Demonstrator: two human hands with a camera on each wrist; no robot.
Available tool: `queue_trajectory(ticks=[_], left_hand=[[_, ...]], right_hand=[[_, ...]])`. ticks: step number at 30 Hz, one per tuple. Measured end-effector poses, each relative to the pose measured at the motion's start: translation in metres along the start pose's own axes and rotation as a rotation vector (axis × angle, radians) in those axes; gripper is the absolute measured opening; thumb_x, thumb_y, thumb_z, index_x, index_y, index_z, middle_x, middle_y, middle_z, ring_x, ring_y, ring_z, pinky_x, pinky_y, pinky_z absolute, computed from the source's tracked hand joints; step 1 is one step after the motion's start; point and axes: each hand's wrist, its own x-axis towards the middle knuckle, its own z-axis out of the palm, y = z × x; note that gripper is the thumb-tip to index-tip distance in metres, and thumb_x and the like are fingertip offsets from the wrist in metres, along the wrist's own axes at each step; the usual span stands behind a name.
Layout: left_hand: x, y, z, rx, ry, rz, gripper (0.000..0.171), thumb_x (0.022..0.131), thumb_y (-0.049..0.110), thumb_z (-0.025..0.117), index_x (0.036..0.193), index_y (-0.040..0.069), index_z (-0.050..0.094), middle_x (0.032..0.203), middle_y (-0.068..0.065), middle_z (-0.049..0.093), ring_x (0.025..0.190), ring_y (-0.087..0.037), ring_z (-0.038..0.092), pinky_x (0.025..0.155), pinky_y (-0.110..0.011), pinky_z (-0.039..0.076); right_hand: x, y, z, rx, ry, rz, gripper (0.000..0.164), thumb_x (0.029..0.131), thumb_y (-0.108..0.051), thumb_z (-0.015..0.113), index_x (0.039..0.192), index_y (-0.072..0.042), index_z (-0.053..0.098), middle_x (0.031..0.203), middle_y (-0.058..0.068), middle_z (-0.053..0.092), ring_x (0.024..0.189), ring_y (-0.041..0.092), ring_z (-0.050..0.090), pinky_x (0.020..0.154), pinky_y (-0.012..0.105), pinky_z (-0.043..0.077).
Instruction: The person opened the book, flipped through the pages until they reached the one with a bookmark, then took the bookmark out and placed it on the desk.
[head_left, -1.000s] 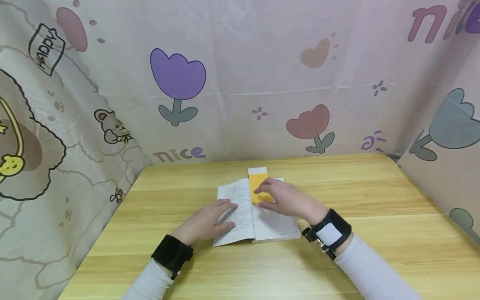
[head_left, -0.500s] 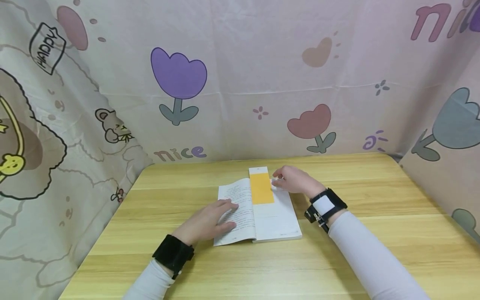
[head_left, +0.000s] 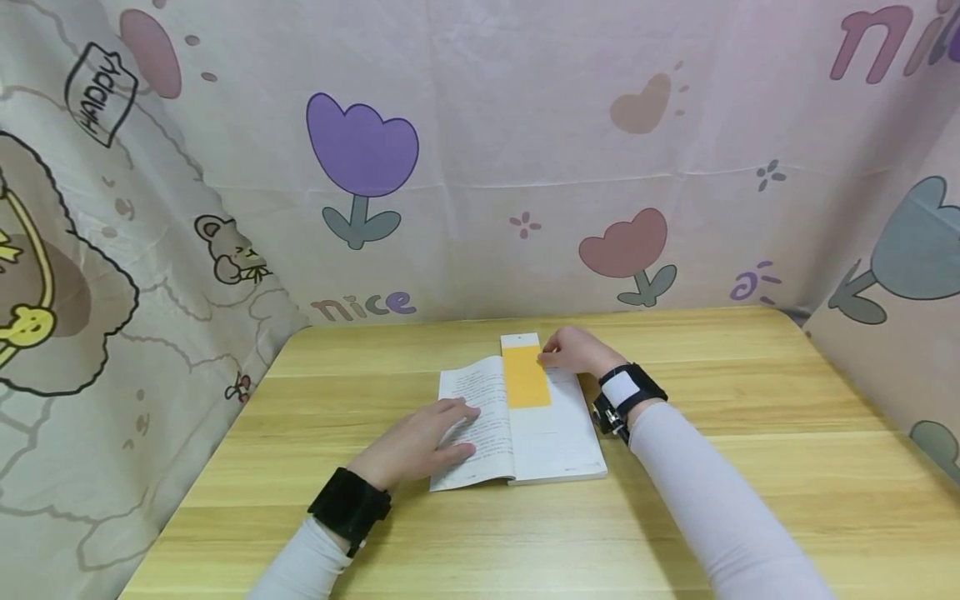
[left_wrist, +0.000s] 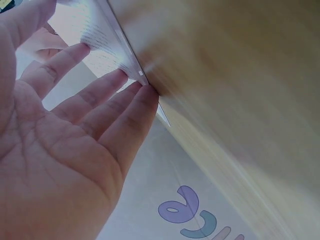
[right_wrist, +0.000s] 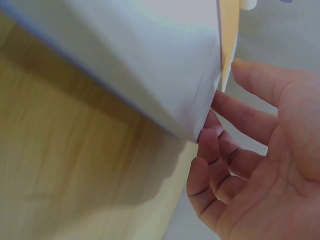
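Note:
An open book lies on the table, its printed left page curving up a little. Across the upper part of the mostly blank right page lies a yellow bookmark with a white, holed top end that sticks out past the book. My left hand rests with spread fingers on the left page. At the bookmark's right edge is my right hand; its thumb and index finger appear to pinch that edge. In the right wrist view the other fingers of this hand are curled beside the book's corner.
The light wooden table reaches to a patterned cloth backdrop at the back and both sides. A black wrist strap is on the left wrist, and another strap is on the right.
My right hand has moved from above the bookmark to its right side, then back left against its edge. The bookmark came into fuller view. My left hand has stayed in place.

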Motion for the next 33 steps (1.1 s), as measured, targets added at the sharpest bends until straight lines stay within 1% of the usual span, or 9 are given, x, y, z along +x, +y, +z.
queue_trajectory(ticks=[3, 6, 11, 14, 18, 21, 27, 33], left_hand=[[0.0, 0.001, 0.0, -0.001, -0.004, -0.006, 0.057, 0.094, 0.05, 0.055, 0.142, 0.019, 0.05, 0.144, -0.01, 0.044, 0.13, -0.025, 0.04, 0.102, -0.044, 0.037], [0.0, 0.001, 0.0, -0.002, -0.004, -0.009, 0.057, 0.094, 0.049, 0.056, 0.142, 0.019, 0.05, 0.144, -0.009, 0.045, 0.13, -0.024, 0.041, 0.103, -0.043, 0.037], [0.0, -0.001, 0.001, -0.01, -0.003, -0.005, 0.056, 0.094, 0.048, 0.057, 0.142, 0.02, 0.049, 0.143, -0.008, 0.045, 0.129, -0.024, 0.041, 0.103, -0.042, 0.037], [-0.001, -0.001, 0.001, -0.014, -0.005, -0.007, 0.056, 0.094, 0.048, 0.057, 0.142, 0.02, 0.049, 0.144, -0.007, 0.045, 0.13, -0.023, 0.041, 0.103, -0.042, 0.037], [-0.001, -0.002, 0.0, -0.013, -0.009, -0.012, 0.057, 0.094, 0.048, 0.056, 0.143, 0.02, 0.049, 0.144, -0.007, 0.044, 0.131, -0.023, 0.04, 0.103, -0.043, 0.037], [-0.001, -0.002, 0.0, -0.015, -0.01, -0.013, 0.057, 0.094, 0.048, 0.055, 0.143, 0.02, 0.048, 0.145, -0.007, 0.043, 0.131, -0.023, 0.039, 0.103, -0.043, 0.037], [-0.001, -0.004, 0.001, -0.016, -0.008, -0.005, 0.056, 0.094, 0.048, 0.055, 0.143, 0.02, 0.049, 0.145, -0.007, 0.044, 0.131, -0.023, 0.04, 0.103, -0.042, 0.037], [-0.002, -0.002, 0.0, -0.019, -0.012, -0.001, 0.056, 0.094, 0.048, 0.055, 0.143, 0.02, 0.049, 0.145, -0.008, 0.044, 0.131, -0.024, 0.04, 0.103, -0.042, 0.036]], right_hand=[[0.002, -0.002, 0.002, -0.004, 0.015, -0.004, 0.03, 0.093, -0.03, 0.064, 0.109, -0.005, 0.071, 0.097, 0.006, 0.065, 0.082, 0.021, 0.055, 0.068, 0.03, 0.046], [0.004, -0.004, 0.003, 0.016, 0.036, -0.006, 0.029, 0.092, -0.029, 0.065, 0.108, -0.006, 0.071, 0.094, 0.005, 0.063, 0.08, 0.021, 0.054, 0.065, 0.029, 0.045], [0.004, -0.008, 0.005, 0.079, 0.065, 0.007, 0.032, 0.091, -0.028, 0.067, 0.112, -0.004, 0.068, 0.095, 0.007, 0.062, 0.082, 0.021, 0.055, 0.065, 0.028, 0.047], [0.004, -0.01, 0.005, 0.118, 0.075, 0.014, 0.037, 0.089, -0.027, 0.069, 0.117, -0.002, 0.065, 0.097, 0.008, 0.064, 0.081, 0.02, 0.057, 0.066, 0.027, 0.049], [0.003, -0.015, 0.007, 0.184, 0.068, 0.027, 0.047, 0.087, -0.023, 0.072, 0.126, 0.0, 0.059, 0.094, 0.009, 0.065, 0.072, 0.018, 0.061, 0.061, 0.026, 0.051], [0.002, -0.02, 0.008, 0.234, 0.061, 0.044, 0.053, 0.086, -0.02, 0.073, 0.13, 0.0, 0.054, 0.091, 0.01, 0.063, 0.067, 0.018, 0.061, 0.058, 0.024, 0.052], [-0.001, -0.024, 0.009, 0.291, 0.073, 0.06, 0.052, 0.085, -0.017, 0.074, 0.13, -0.003, 0.051, 0.089, 0.011, 0.059, 0.065, 0.019, 0.061, 0.057, 0.024, 0.053], [-0.004, -0.022, 0.01, 0.314, 0.072, 0.066, 0.053, 0.085, -0.015, 0.074, 0.131, -0.004, 0.051, 0.088, 0.012, 0.058, 0.065, 0.02, 0.059, 0.056, 0.025, 0.052]])
